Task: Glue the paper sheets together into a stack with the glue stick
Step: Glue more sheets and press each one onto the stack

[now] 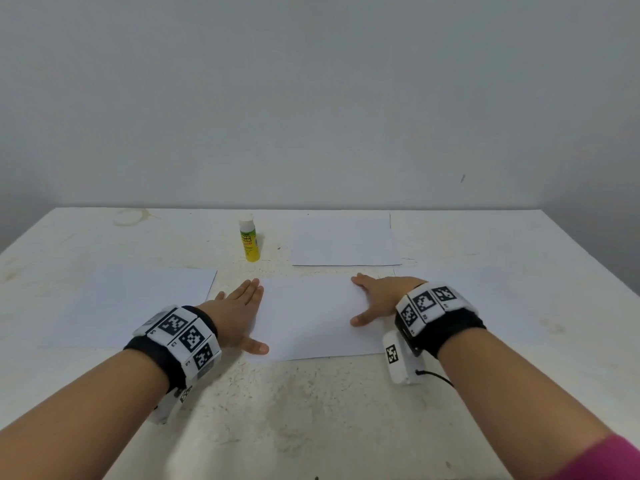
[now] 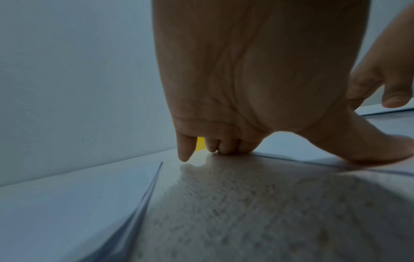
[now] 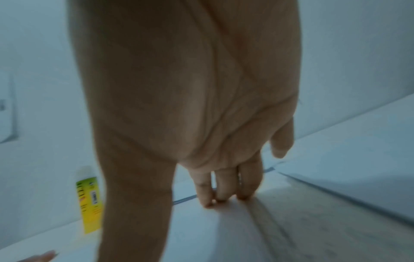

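While glue stick (image 1: 248, 240) stands beyond, hands flank middle sheet (image 1: 311, 317).

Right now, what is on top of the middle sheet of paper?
Both hands rest on the middle sheet: left hand at its left edge, right hand at its right. No glue shows on it; whatever lies beneath is covered.

Matt paper sheets (image 1: 311, 317); rough table (image 1: 311, 403)
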`<move>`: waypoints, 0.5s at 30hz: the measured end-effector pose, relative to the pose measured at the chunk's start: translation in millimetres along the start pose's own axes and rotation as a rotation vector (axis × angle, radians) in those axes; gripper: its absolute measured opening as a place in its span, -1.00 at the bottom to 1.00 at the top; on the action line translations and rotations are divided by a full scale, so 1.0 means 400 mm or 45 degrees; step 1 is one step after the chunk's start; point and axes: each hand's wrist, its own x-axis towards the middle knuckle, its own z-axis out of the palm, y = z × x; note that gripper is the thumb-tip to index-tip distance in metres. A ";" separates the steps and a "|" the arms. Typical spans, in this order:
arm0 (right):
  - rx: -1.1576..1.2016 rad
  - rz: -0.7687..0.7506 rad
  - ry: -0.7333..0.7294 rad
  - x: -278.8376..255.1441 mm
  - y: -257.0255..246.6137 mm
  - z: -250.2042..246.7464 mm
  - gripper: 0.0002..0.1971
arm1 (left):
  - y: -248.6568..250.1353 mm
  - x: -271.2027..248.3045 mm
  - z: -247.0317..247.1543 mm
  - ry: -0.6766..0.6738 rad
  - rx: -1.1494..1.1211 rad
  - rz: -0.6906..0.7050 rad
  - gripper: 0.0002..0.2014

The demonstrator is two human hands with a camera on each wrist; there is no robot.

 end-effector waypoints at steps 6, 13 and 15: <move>-0.076 -0.087 0.209 0.026 -0.184 0.028 -0.04 | 0.001 0.005 -0.003 -0.005 -0.006 -0.007 0.17; -0.209 -0.177 0.237 0.064 -0.256 0.076 0.21 | 0.000 0.005 0.002 0.005 -0.010 -0.011 0.17; -0.253 -0.202 0.224 0.054 -0.221 0.070 0.24 | 0.000 0.005 0.001 0.002 -0.012 -0.009 0.16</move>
